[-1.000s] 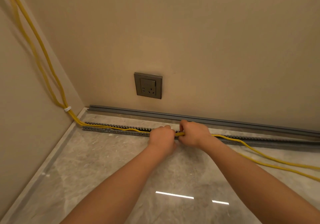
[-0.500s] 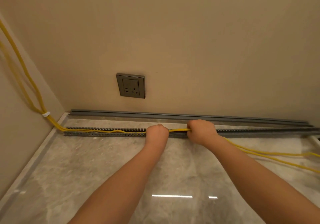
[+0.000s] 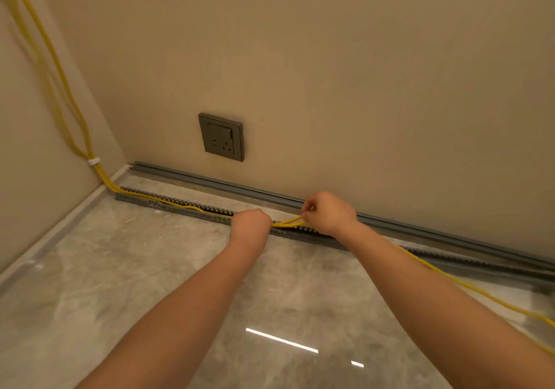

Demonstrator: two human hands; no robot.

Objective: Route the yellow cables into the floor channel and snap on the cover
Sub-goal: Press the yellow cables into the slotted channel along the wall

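Grey floor (image 3: 120,283) carries the channel (image 3: 135,200) beside the wall (image 3: 360,88). Left hand (image 3: 250,223) grips the cables (image 3: 288,223) at the channel; right hand (image 3: 330,214) pinches them just above it

Your left hand (image 3: 250,223), fingers curled, holds the yellow cables (image 3: 286,223) down at the slotted floor channel (image 3: 180,210). Your right hand (image 3: 329,214), just beside it, pinches the same cables, raised slightly above the channel. Left of your hands, the cables lie in the channel and climb the corner, bound by a white tie (image 3: 93,161). To the right, they trail loose across the floor (image 3: 150,268). The grey cover (image 3: 210,180) lies along the wall base, below the socket (image 3: 222,137).
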